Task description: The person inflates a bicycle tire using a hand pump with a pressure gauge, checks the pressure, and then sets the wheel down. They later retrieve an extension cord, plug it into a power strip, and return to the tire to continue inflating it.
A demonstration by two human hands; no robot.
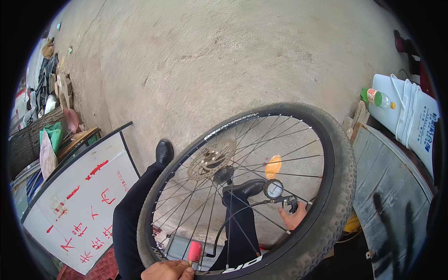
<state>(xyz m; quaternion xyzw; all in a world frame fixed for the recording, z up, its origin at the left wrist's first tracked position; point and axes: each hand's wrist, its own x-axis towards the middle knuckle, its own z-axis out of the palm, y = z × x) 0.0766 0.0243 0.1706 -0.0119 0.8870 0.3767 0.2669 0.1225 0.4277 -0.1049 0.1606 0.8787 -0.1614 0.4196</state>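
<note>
A bicycle wheel [337, 154] with a knobby black tyre, black spokes and a disc brake rotor [212, 159] stands tilted in front of my legs. At the lower edge my left hand [167, 270] is closed beside the near rim, pinching the thin stem of a pink-headed piece [195, 251]; its exact kind is unclear. Seen through the spokes, my right hand [294, 217] grips a tyre inflator [288, 202] with a round dial gauge [273, 189]. A black hose [226, 223] curves from the inflator down to the near rim, close to the pink piece.
A whiteboard [79, 205] with red handwriting leans at the left. Stacked white buckets [406, 109] and a plastic bottle [380, 99] sit on the right, above a grey metal panel [387, 186]. An orange oval piece [273, 166] shows through the spokes. Concrete floor [200, 60] stretches ahead.
</note>
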